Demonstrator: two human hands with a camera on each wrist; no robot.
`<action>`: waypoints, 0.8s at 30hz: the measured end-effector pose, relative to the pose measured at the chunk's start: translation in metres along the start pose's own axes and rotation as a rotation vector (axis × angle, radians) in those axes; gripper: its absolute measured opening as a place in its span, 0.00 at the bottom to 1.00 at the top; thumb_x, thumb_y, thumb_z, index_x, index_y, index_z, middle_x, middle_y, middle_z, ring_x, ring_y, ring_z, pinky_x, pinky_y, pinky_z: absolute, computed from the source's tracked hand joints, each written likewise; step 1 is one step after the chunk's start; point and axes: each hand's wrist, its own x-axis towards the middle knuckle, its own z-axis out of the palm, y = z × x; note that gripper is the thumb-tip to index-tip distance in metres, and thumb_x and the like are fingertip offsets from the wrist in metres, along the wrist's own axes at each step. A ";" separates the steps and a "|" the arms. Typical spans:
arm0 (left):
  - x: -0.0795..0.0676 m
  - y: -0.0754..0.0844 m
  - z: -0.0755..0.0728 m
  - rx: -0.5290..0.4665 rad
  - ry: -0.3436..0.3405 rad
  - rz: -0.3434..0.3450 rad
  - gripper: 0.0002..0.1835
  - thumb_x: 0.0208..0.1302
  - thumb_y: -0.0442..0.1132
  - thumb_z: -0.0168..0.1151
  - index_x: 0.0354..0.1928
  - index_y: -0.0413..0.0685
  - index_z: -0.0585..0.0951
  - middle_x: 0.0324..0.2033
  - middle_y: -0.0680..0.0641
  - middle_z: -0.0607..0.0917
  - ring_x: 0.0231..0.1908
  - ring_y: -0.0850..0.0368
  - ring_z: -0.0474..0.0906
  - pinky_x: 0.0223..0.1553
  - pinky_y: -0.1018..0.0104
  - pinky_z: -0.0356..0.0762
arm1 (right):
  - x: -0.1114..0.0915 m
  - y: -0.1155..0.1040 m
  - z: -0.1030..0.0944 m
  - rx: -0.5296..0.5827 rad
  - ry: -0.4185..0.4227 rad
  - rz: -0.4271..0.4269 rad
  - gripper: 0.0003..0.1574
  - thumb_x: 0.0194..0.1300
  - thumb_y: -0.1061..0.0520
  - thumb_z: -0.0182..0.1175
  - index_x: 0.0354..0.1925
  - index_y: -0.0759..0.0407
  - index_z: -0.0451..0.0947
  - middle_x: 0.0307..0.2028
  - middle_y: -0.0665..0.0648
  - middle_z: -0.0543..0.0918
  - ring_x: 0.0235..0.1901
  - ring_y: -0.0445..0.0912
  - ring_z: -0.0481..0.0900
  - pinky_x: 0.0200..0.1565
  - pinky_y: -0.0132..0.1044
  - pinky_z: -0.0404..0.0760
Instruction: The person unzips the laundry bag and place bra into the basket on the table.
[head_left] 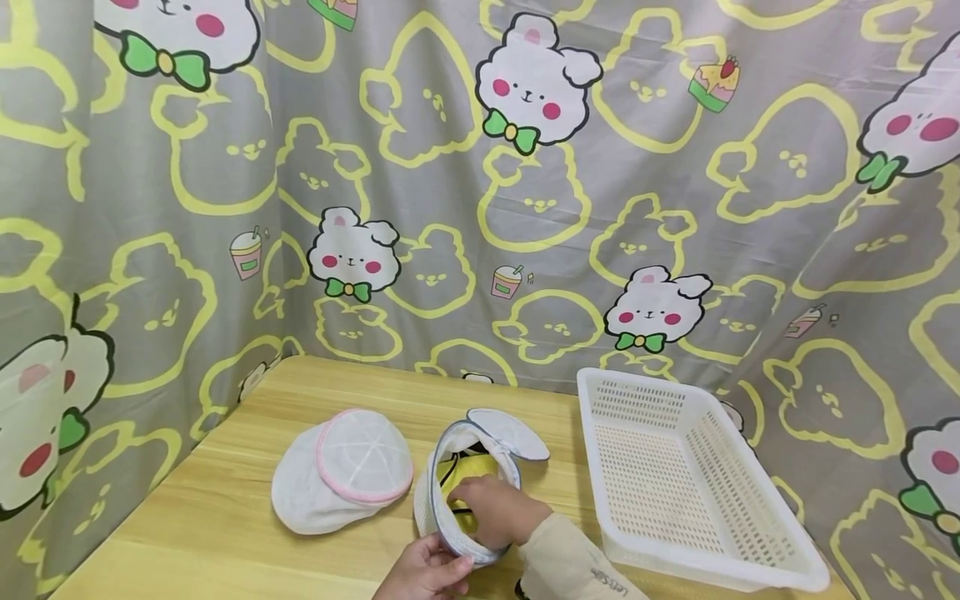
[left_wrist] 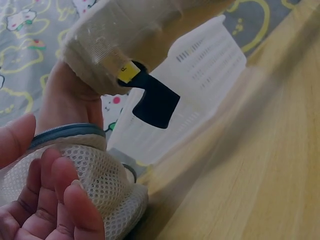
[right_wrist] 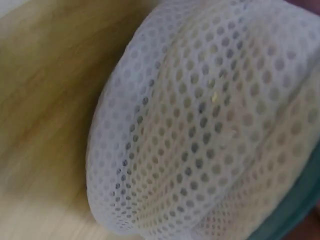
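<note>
A round white mesh laundry bag [head_left: 426,500] with a blue zipper rim stands on the table, its lid [head_left: 510,432] folded back. Inside lies a yellow item [head_left: 480,468] with black cord-like parts; its kind is unclear. My right hand [head_left: 501,510] reaches into the bag onto the yellow item, fingertips partly hidden. With thumb and fingers my left hand [head_left: 426,572] pinches the near rim. In the left wrist view, curled fingers [left_wrist: 65,185] lie by the mesh wall [left_wrist: 107,182]. White mesh [right_wrist: 200,125] fills most of the right wrist view, hiding the right hand's fingers.
Left of the bag, a second white mesh bag [head_left: 311,483] with a pink-rimmed round top sits on the wooden table [head_left: 225,533]. A white perforated plastic basket [head_left: 780,542] stands at the right. Patterned grey curtain [head_left: 435,192] surrounds the back and sides.
</note>
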 end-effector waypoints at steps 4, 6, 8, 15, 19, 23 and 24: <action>-0.001 0.001 -0.001 0.019 0.026 -0.005 0.19 0.58 0.47 0.71 0.41 0.41 0.76 0.28 0.54 0.81 0.28 0.60 0.79 0.31 0.70 0.77 | 0.000 0.000 -0.001 -0.005 -0.051 0.002 0.32 0.45 0.60 0.74 0.52 0.53 0.79 0.45 0.46 0.81 0.43 0.38 0.77 0.47 0.29 0.75; -0.001 0.002 -0.001 0.020 0.055 -0.017 0.15 0.60 0.45 0.70 0.38 0.43 0.76 0.26 0.54 0.80 0.28 0.60 0.79 0.30 0.70 0.78 | 0.000 0.001 -0.002 0.008 -0.065 0.006 0.32 0.46 0.59 0.73 0.53 0.53 0.79 0.45 0.46 0.80 0.44 0.37 0.77 0.48 0.29 0.75; -0.002 0.004 -0.001 0.017 0.086 -0.031 0.12 0.62 0.42 0.68 0.36 0.45 0.75 0.25 0.54 0.79 0.28 0.60 0.78 0.30 0.70 0.78 | 0.000 0.001 -0.002 0.034 -0.081 0.017 0.30 0.49 0.58 0.72 0.53 0.54 0.78 0.46 0.46 0.80 0.44 0.37 0.76 0.49 0.30 0.75; -0.002 0.007 -0.001 0.001 0.141 -0.040 0.13 0.63 0.39 0.66 0.29 0.51 0.70 0.23 0.53 0.77 0.26 0.61 0.77 0.28 0.71 0.79 | -0.001 0.006 -0.004 0.159 -0.110 0.026 0.22 0.54 0.50 0.71 0.46 0.54 0.78 0.39 0.43 0.80 0.38 0.34 0.74 0.45 0.28 0.75; -0.002 0.005 -0.002 0.006 0.168 -0.029 0.16 0.64 0.37 0.65 0.26 0.51 0.66 0.23 0.53 0.77 0.25 0.62 0.77 0.27 0.71 0.78 | -0.002 0.011 -0.005 0.220 -0.139 -0.008 0.28 0.54 0.43 0.70 0.48 0.55 0.78 0.38 0.43 0.79 0.37 0.34 0.73 0.44 0.27 0.75; -0.002 0.001 -0.003 0.009 0.167 -0.012 0.13 0.65 0.31 0.61 0.28 0.50 0.68 0.22 0.53 0.78 0.25 0.61 0.78 0.27 0.71 0.79 | -0.002 0.012 -0.006 0.246 -0.184 -0.006 0.39 0.51 0.38 0.69 0.56 0.57 0.76 0.45 0.46 0.79 0.42 0.36 0.75 0.48 0.29 0.74; -0.002 0.001 -0.002 0.010 0.170 -0.012 0.11 0.65 0.30 0.59 0.29 0.49 0.68 0.22 0.53 0.78 0.25 0.61 0.78 0.27 0.71 0.79 | -0.002 0.011 -0.006 0.249 -0.188 -0.009 0.38 0.51 0.37 0.68 0.55 0.56 0.77 0.45 0.46 0.79 0.43 0.36 0.75 0.48 0.29 0.74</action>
